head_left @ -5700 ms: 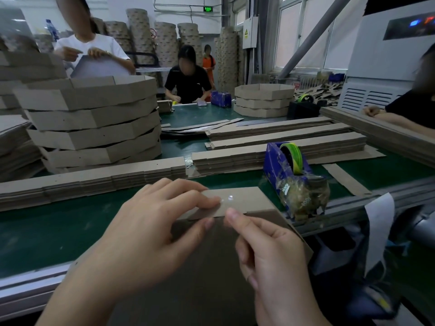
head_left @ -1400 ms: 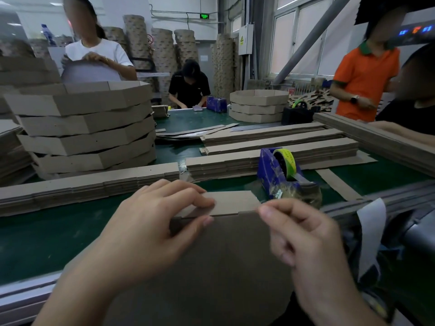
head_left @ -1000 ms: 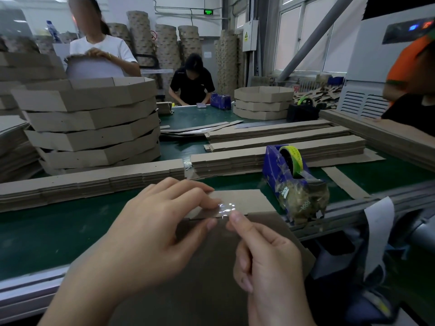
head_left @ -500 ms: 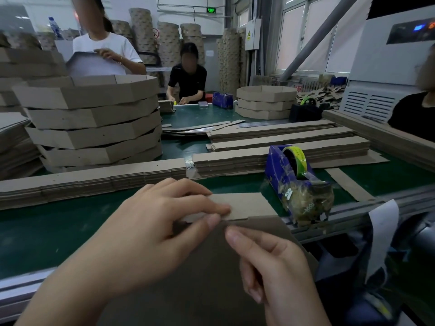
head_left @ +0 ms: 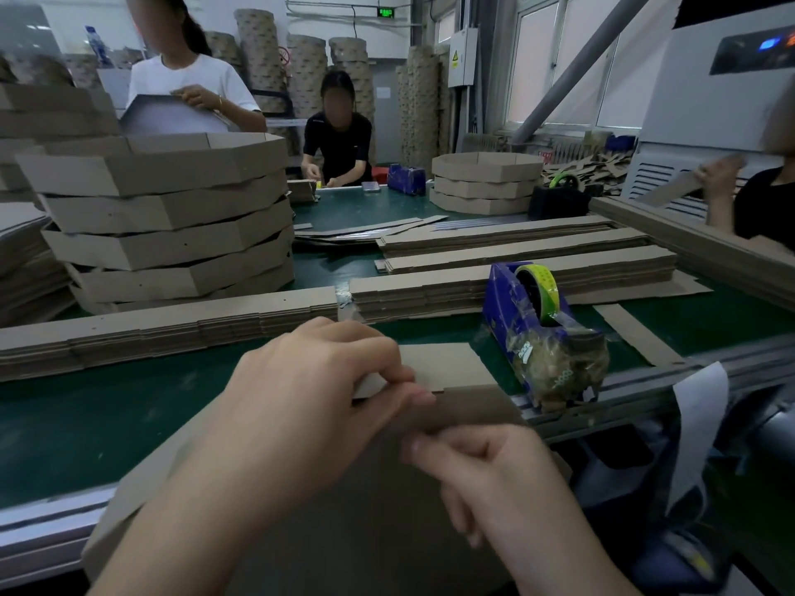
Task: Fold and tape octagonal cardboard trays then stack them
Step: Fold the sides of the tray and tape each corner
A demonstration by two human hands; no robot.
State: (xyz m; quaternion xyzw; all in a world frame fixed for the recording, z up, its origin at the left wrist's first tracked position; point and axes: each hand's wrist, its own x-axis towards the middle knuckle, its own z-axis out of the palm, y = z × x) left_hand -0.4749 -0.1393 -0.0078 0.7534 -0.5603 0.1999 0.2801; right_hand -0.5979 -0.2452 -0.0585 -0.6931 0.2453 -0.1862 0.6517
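At table edge | left hand [head_left: 301, 406] pinches tray flap [head_left: 443, 365] | right hand [head_left: 494, 475] curled, seemingly on tray wall [head_left: 473, 408]

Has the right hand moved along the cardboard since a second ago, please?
Yes. The right hand has dropped below the flap seam, away from the tape dispenser, while the left hand pinches there.

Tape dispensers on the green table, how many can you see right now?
3. A blue tape dispenser right of the hands; another blue one at the far end by the worker in black; a black one beside the short tray stack. Others may be hidden behind cardboard.
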